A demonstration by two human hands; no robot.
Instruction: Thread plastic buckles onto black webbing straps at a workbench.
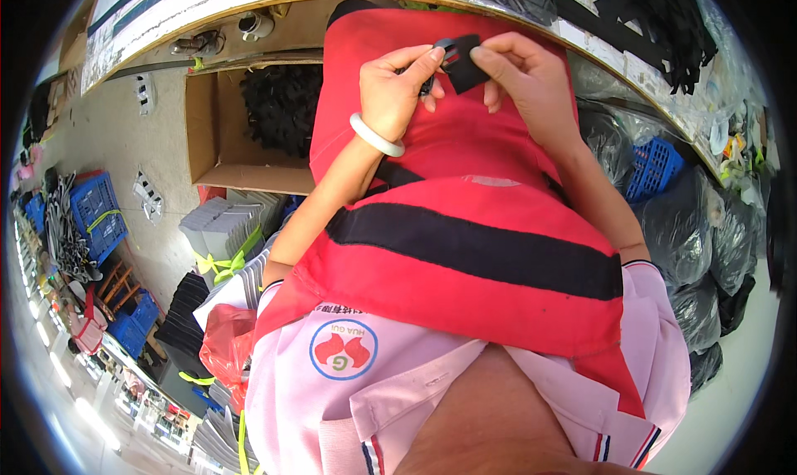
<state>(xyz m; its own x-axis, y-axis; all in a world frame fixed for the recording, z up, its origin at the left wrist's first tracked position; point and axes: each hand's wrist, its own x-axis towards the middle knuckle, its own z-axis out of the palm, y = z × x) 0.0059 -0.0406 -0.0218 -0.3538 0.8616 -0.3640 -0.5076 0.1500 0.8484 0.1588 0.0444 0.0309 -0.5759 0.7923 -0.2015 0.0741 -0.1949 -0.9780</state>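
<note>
black strap piece (467,73) is over the red apron (448,151); left hand (396,85) pinches its left side; right hand (529,77) touches its right edge, whether gripping i cannot tell.

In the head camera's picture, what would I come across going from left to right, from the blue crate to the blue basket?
Blue crate → open cardboard box → left hand → small black piece → right hand → blue basket.
</note>
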